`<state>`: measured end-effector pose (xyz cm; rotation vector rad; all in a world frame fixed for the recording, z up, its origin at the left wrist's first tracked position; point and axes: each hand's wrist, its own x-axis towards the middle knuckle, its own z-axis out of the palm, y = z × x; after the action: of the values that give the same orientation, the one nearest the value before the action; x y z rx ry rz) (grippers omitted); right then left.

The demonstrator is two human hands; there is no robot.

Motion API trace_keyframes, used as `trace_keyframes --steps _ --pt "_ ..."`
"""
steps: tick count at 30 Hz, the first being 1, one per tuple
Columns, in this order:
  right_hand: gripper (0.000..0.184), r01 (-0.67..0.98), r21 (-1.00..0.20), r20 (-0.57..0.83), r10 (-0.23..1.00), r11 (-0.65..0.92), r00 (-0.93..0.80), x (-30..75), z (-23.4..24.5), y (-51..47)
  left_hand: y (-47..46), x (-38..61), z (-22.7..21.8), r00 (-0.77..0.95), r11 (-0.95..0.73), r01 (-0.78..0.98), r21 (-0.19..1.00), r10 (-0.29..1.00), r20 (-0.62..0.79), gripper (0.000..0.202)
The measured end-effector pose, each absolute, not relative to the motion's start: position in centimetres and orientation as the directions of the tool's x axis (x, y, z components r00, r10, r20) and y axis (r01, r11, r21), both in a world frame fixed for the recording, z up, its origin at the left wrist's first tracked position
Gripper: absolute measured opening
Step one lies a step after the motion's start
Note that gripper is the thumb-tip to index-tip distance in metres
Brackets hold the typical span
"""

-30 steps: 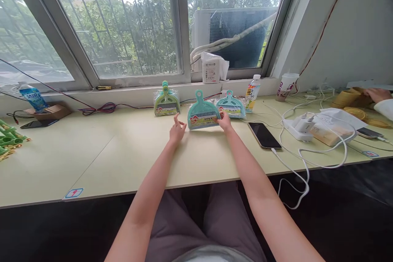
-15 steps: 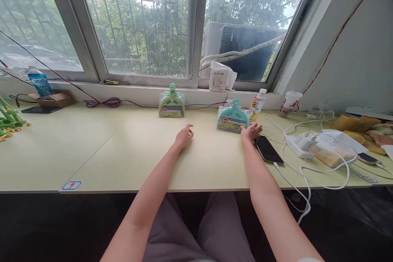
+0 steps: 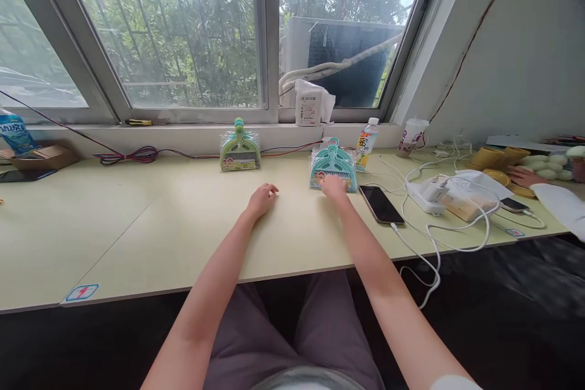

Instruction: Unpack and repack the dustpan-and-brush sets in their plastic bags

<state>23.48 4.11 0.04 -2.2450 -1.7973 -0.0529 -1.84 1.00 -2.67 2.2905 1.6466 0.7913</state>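
Note:
Two teal mini dustpan-and-brush sets in clear wrap (image 3: 333, 164) lie stacked near the back of the pale desk (image 3: 150, 231). My right hand (image 3: 334, 186) rests at their front edge, fingers stretched forward and touching the wrap. A green set of the same kind (image 3: 239, 153) leans against the window ledge further left. My left hand (image 3: 262, 197) lies on the desk between the two, palm down, fingers loosely extended, holding nothing.
Right of the teal sets lie a black phone (image 3: 381, 204), a white charger with looping cables (image 3: 429, 192), a drink bottle (image 3: 365, 143) and a cup (image 3: 411, 134). Another person's hand (image 3: 525, 177) is at far right among yellow items. Red and black wires (image 3: 132, 155) run along the ledge.
The teal set my right hand held in the middle has gone right, onto the other teal set. My left hand has lowered flat onto the desk.

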Motion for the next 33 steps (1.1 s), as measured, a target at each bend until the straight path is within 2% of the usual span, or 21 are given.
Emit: trace_keyframes --steps 2,5,11,15,27,33 --pt "0.028 0.963 -0.153 0.066 0.970 -0.222 0.234 23.6 0.2 4.2 1.0 -1.8 -2.7 0.241 -0.359 0.813 0.458 0.924 0.296 0.023" --pt "0.027 0.961 -0.156 0.041 0.970 -0.230 0.239 24.7 0.1 4.5 0.9 -1.7 -2.7 0.256 -0.365 0.813 0.454 0.924 0.285 0.024" --pt "0.025 0.971 -0.135 0.243 0.944 -0.197 0.225 25.6 -0.8 4.8 1.0 -1.7 -2.8 0.267 -0.360 0.817 0.450 0.929 0.257 0.024" --pt "0.028 0.964 -0.203 0.343 0.909 -0.174 0.237 25.4 -1.9 5.3 1.2 -1.9 -3.0 0.279 -0.374 0.813 0.447 0.923 0.265 0.024" --pt "0.038 0.932 -0.320 0.292 0.918 -0.172 0.270 26.5 -3.7 7.5 1.4 -1.8 -3.1 0.288 -0.376 0.823 0.425 0.922 0.258 0.025" --pt "0.046 0.924 -0.350 0.354 0.891 -0.157 0.285 26.9 -4.6 8.3 1.4 -1.8 -3.2 0.285 -0.371 0.825 0.425 0.924 0.254 0.026"
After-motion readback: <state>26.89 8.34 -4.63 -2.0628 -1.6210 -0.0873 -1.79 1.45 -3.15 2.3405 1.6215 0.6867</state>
